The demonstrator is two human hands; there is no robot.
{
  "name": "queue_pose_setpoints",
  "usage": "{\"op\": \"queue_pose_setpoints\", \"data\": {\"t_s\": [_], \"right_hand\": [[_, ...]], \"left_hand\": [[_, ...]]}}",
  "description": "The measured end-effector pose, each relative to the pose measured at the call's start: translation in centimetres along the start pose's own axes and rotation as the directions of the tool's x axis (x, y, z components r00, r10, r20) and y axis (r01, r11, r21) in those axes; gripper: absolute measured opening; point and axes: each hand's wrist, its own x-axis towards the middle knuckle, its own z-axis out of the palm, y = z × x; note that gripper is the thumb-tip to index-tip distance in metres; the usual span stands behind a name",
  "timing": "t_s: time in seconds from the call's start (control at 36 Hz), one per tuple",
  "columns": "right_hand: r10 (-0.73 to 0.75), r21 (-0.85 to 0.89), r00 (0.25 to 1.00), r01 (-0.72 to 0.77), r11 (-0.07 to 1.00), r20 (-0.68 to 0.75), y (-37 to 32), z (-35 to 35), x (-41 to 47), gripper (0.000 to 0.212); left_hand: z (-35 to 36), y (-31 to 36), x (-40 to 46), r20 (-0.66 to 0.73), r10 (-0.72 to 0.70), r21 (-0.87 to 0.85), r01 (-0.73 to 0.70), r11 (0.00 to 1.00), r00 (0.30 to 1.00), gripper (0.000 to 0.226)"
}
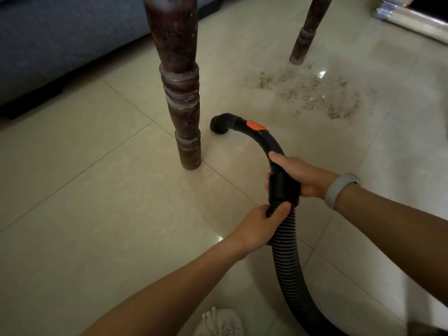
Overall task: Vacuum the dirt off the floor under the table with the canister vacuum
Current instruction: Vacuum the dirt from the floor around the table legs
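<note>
**Hose held in both hands, dirt untouched beyond the nozzle**

A white shoe [219,322] shows at the bottom edge, nearest the viewer. Above it, the left hand [257,227] grips the ribbed hose [287,258] just below its smooth black cuff [283,187], fingers wrapped around the ribs, thumb on top against the cuff's lower rim. The right hand [301,177] holds the hose at the cuff and the base of the curved handle [263,138], fingers curled around the far side; a grey band [338,189] sits on that wrist. The two hands are just apart, one on either side of the cuff.

From the right hand the handle arcs up and to the left, carrying an orange button [256,125], and ends in an open nozzle [218,126] at or just above the tiled floor [97,202]; contact cannot be confirmed. The nozzle lies just beside the near table leg [180,93].

The dirt [312,93], a scatter of tan crumbs, lies beyond and to the right of the nozzle, well apart from it, near the far leg [306,32]. A grey sofa [60,40] stands at upper left.
</note>
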Motion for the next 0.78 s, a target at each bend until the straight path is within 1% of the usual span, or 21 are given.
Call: {"op": "queue_pose_setpoints", "data": {"t_s": [0.06, 0.11, 0.17, 0.22, 0.25, 0.28, 0.31, 0.33, 0.36, 0.42, 0.5, 0.56, 0.61, 0.67, 0.69, 0.78], "right_hand": [[-0.012, -0.054, 1.0, 0.013, 0.998, 0.016, 0.9, -0.1, -1.4, 0.035], [-0.019, -0.09, 0.999, 0.022, 0.996, 0.029, 1.7, -0.1, -2.8, 0.032], [-0.019, -0.125, 0.999, 0.024, 0.992, 0.043, 2.5, -0.1, -4.2, 0.03], [-0.014, -0.147, 0.998, 0.023, 0.989, 0.057, 3.2, 0.0, -5.5, 0.03], [-0.016, -0.162, 0.998, 0.027, 0.986, 0.065, 3.5, 0.1, -6.0, 0.03], [-0.023, -0.184, 0.997, 0.036, 0.982, 0.075, 3.8, 0.2, -6.5, 0.029], [-0.031, -0.209, 0.996, 0.049, 0.977, 0.087, 4.0, 0.4, -7.0, 0.028], [-0.04, -0.235, 0.994, 0.063, 0.97, 0.1, 4.3, 0.6, -7.4, 0.027], [-0.054, -0.264, 0.992, 0.083, 0.961, 0.113, 4.6, 0.8, -7.8, 0.026], [-0.085, -0.328, 0.988, 0.123, 0.937, 0.129, 5.4, 1.2, -8.6, 0.025], [-0.1, -0.408, 0.985, 0.149, 0.901, 0.138, 6.8, 1.7, -9.6, 0.024], [-0.119, -0.504, 0.981, 0.181, 0.845, 0.153, 7.6, 2.1, -10.1, 0.022], [-0.128, -0.638, 0.976, 0.212, 0.74, 0.176, 8.1, 2.7, -10.3, 0.024], [-0.139, -0.735, 0.973, 0.229, 0.638, 0.183, 8.6, 3.6, -10.3, 0.03], [-0.151, -0.753, 0.972, 0.236, 0.614, 0.181, 8.7, 4.1, -10.3, 0.032], [-0.192, -0.765, 0.962, 0.269, 0.585, 0.191, 8.8, 5.3, -9.9, 0.038]], "left_hand": [[-0.2, -0.4, -0.7, 0.099, -0.054, 0.011, 0.053, 0.999, 0.994, 0.045], [-0.9, -0.8, -1.5, 0.171, -0.115, 0.087, 0.102, 0.991, 0.979, 0.046], [-2.0, -1.5, -2.2, 0.203, -0.176, 0.131, 0.151, 0.98, 0.963, 0.048], [-3.2, -2.4, -2.7, 0.145, -0.223, 0.199, 0.192, 0.961, 0.964, 0.046], [-3.9, -3.0, -2.7, 0.072, -0.219, 0.281, 0.191, 0.941, 0.973, 0.043], [-4.6, -3.8, -2.5, -0.018, -0.194, 0.409, 0.184, 0.894, 0.981, 0.041], [-5.3, -4.8, -2.2, -0.103, -0.161, 0.536, 0.191, 0.822, 0.982, 0.04], [-5.9, -5.8, -2.0, -0.182, -0.139, 0.617, 0.223, 0.755, 0.973, 0.042], [-6.5, -6.9, -1.8, -0.247, -0.139, 0.647, 0.27, 0.713, 0.959, 0.048], [-7.5, -9.3, -1.8, -0.329, -0.169, 0.671, 0.356, 0.651, 0.929, 0.06], [-8.6, -12.7, -2.1, -0.368, -0.229, 0.748, 0.433, 0.503, 0.901, 0.074], [-8.9, -14.3, -2.3, -0.351, -0.285, 0.776, 0.448, 0.444, 0.892, 0.08], [-8.8, -15.1, -2.3, -0.343, -0.321, 0.782, 0.458, 0.422, 0.883, 0.083], [-8.7, -15.5, -1.9, -0.34, -0.318, 0.793, 0.452, 0.409, 0.885, 0.086], [-8.7, -15.6, -1.6, -0.338, -0.316, 0.796, 0.449, 0.405, 0.886, 0.086], [-9.0, -15.9, -1.0, -0.34, -0.331, 0.796, 0.457, 0.398, 0.88, 0.086]]}}
